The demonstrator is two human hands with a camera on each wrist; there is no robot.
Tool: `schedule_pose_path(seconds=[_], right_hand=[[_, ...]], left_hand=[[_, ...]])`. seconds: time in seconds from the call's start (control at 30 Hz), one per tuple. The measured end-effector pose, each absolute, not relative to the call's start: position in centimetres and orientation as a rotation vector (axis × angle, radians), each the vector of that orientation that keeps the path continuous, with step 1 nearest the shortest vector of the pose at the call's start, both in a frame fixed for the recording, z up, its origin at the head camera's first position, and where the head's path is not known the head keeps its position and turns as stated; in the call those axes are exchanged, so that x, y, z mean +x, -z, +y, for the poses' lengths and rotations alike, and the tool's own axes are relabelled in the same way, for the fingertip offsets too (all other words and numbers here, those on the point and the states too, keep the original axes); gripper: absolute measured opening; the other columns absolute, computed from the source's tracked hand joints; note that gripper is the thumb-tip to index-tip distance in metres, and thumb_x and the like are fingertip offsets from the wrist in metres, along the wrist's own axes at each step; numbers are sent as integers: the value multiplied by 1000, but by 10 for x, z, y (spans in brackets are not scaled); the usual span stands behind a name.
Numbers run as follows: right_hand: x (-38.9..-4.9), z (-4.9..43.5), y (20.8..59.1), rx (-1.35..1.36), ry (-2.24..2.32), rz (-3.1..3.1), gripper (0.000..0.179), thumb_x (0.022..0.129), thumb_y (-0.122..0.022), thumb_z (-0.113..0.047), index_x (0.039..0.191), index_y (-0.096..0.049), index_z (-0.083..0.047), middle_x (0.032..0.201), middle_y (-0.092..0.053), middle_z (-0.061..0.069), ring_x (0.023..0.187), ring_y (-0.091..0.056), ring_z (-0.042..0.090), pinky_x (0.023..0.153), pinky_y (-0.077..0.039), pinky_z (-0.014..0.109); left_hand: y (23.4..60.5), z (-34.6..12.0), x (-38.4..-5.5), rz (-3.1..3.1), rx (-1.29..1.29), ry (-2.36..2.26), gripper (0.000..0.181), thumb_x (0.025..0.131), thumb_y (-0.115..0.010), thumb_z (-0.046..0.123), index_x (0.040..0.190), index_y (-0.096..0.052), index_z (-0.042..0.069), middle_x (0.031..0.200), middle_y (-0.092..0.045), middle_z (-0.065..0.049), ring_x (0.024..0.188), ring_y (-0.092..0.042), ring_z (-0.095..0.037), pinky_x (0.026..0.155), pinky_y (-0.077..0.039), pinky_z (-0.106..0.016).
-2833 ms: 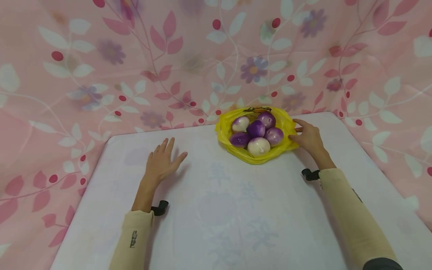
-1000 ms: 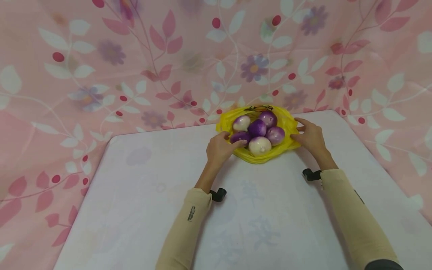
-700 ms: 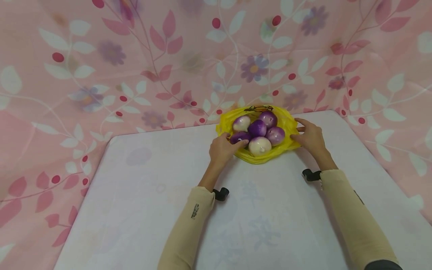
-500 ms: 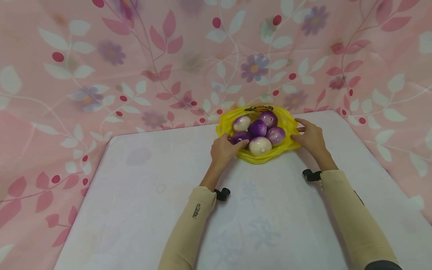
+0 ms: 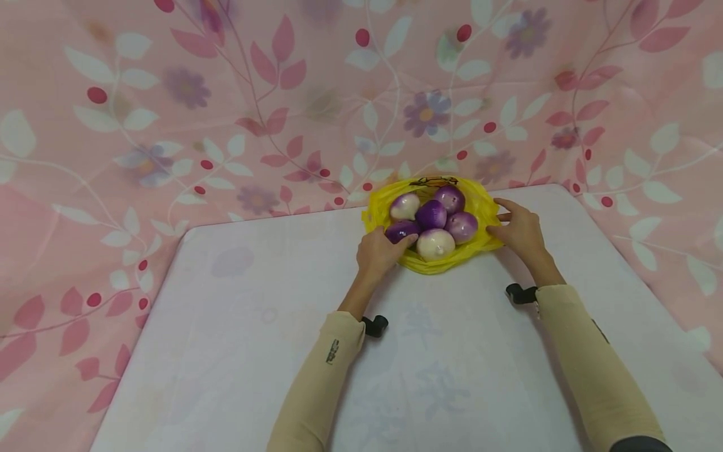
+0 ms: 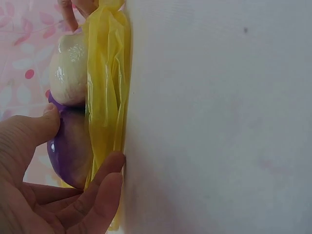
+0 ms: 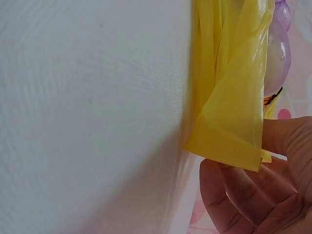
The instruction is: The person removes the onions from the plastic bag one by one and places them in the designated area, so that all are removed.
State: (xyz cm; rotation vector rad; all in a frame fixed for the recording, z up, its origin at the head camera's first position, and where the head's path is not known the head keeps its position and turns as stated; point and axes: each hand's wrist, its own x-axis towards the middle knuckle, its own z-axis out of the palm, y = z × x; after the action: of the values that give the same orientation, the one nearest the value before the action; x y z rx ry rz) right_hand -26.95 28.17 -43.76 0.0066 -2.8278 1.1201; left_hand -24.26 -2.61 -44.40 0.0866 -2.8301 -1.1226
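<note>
A yellow plastic bag (image 5: 437,265) lies spread open at the back of the table with several shiny onions on it. My left hand (image 5: 377,254) grips a dark purple onion (image 5: 400,231) at the bag's near left; in the left wrist view its thumb (image 6: 46,122) touches the onion, while its fingers curl beneath it and against the bag. A whitish onion (image 5: 435,245) sits just to the right. At the bag's right edge, my right hand (image 5: 521,233) pinches the yellow plastic between thumb and fingers, as the right wrist view shows.
The remaining onions are a white-and-purple onion (image 5: 403,206), a deep purple onion (image 5: 431,215) in the middle and lighter purple ones on the right (image 5: 462,227). The white-covered table (image 5: 254,351) meets a pink floral curtain (image 5: 316,107) behind.
My left hand has come from the left side of the table to the dark purple onion, then shifted slightly right and closed round it. The right hand has stayed at the bag's edge.
</note>
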Motion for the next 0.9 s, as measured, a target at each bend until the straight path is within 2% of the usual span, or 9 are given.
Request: schedule_pose_path(seconds=[0.3,0.5,0.73,0.9], right_hand=[[-269,281,437,0,-1111,-2837,68,88,-71,-16,149,-42,-8,121,-63,28,104,-62,45,69,-59,39],[-269,281,438,-9,-1119,-2835,68,88,-71,-16,149,-42,-9,121,-62,28,103,-61,44,70,-59,41],[-268,280,436,-12,-1136,-2831,69,88,-72,-16,149,-42,-9,121,-63,28,102,-62,44,67,-59,37],[-268,280,435,-7,-1132,-2826,69,88,-72,-16,149,-42,-9,122,-63,28,101,-63,43,67,-59,36]], left_hand=[[444,-24,-242,-2817,83,1125,59,78,-72,64,91,-62,8,77,-61,-3,69,-58,-21,57,-46,-30],[442,-26,-239,-2810,81,1132,58,78,-72,63,91,-62,8,76,-61,-3,67,-57,-21,55,-45,-30],[432,-32,-233,-2809,83,1166,64,76,-71,67,100,-64,8,81,-62,-2,72,-58,-20,60,-48,-31],[422,-42,-228,-2787,28,1133,66,74,-71,69,98,-65,8,82,-64,-4,70,-59,-21,57,-48,-32]])
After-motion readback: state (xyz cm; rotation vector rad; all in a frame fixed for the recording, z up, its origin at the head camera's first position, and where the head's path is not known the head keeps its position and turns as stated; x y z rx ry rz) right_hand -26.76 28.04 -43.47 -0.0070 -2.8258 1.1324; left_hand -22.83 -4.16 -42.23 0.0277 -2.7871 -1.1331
